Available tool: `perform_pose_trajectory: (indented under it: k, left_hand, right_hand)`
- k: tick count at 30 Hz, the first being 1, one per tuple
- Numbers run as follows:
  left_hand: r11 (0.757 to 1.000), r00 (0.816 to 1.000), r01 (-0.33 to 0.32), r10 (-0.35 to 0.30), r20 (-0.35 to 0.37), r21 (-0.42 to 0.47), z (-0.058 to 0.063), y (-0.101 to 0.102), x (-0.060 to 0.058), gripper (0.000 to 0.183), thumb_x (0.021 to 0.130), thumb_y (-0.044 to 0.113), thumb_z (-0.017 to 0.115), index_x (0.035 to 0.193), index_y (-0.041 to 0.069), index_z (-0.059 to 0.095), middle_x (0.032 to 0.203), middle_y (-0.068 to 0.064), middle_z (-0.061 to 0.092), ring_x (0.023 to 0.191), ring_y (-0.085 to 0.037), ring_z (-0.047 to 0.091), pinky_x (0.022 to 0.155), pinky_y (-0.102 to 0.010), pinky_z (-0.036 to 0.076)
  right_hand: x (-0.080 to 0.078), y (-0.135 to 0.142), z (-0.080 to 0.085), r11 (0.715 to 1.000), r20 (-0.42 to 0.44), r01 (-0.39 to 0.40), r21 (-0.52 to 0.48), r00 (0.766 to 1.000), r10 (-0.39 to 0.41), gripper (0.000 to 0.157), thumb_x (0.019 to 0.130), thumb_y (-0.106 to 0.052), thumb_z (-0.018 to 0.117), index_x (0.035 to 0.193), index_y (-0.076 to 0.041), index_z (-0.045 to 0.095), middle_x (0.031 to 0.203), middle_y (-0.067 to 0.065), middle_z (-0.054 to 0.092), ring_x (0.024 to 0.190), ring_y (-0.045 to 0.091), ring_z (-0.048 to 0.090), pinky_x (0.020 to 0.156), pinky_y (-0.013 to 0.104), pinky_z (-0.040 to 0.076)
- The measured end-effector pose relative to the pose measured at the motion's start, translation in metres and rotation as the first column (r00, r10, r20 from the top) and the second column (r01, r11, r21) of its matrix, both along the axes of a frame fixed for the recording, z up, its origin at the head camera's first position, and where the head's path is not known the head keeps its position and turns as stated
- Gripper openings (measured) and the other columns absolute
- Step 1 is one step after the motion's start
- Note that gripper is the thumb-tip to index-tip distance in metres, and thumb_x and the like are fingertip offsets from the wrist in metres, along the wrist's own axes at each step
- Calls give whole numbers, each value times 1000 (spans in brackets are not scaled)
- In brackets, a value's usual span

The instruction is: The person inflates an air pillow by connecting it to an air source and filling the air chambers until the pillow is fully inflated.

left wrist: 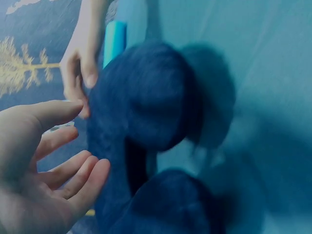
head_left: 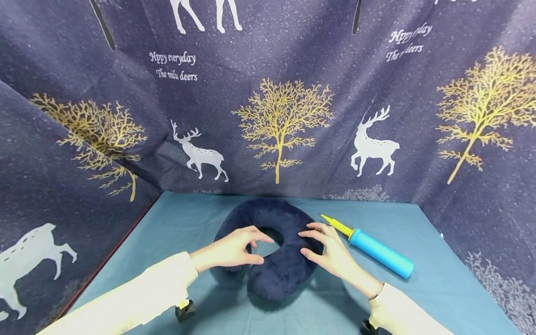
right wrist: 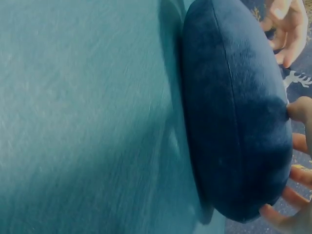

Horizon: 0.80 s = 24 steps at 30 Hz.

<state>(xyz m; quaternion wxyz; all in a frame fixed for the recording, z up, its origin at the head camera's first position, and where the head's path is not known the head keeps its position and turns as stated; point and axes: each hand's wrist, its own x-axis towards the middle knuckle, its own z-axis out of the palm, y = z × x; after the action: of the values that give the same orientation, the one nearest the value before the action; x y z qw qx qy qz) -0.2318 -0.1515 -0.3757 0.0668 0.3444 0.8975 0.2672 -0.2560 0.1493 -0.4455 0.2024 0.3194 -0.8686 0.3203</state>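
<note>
A navy plush U-shaped neck pillow (head_left: 272,277) lies on the teal table, its two ends toward the person. Over its left arm and central gap hovers my left hand (head_left: 238,246), fingers apart and gently bent, holding nothing. In the left wrist view this hand (left wrist: 53,165) shows beside the pillow (left wrist: 146,97) with space between thumb and fingers. My right hand (head_left: 331,251) lies on the pillow's right arm, fingers spread. The right wrist view has its fingertips (right wrist: 273,214) touching the pillow's top and side (right wrist: 234,112).
To the right lies a hand pump (head_left: 381,253) with a blue barrel and yellow nozzle, close to the right hand. The teal cloth-covered table (head_left: 167,223) meets a dark hanging cloth (head_left: 251,60) printed with deer and golden trees at the back and sides.
</note>
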Motion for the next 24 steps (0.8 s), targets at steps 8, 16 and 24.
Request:
perform_pose_trajectory:
  k: [8,16,24]
  left_hand:
    - [995,996,-90,91,-17,29,8,-23,-14,44,89,22,73,132,20,63,121,-7,61,103,-23,65,80,-26,54]
    - [991,987,-133,134,-85,16,7,-42,-22,45,90,20,72,133,18,61,126,-13,61,113,-29,60,78,-28,52]
    - [987,977,-158,155,-148,-4,2,-50,-23,44,89,20,73,132,18,63,125,-11,62,110,-26,61,84,-33,51]
  right_hand:
    - [-19,1,-6,998,-21,-53,13,998,54,39,84,-25,78,122,-22,70,134,13,59,128,39,51,103,66,37]
    - [-46,4,-4,989,95,-148,24,985,145,39,89,-25,74,127,-24,67,143,9,54,132,34,48,105,60,39]
    - [-73,8,-6,969,156,-248,18,958,242,39,93,-26,70,131,-22,64,148,9,50,135,33,43,106,52,39]
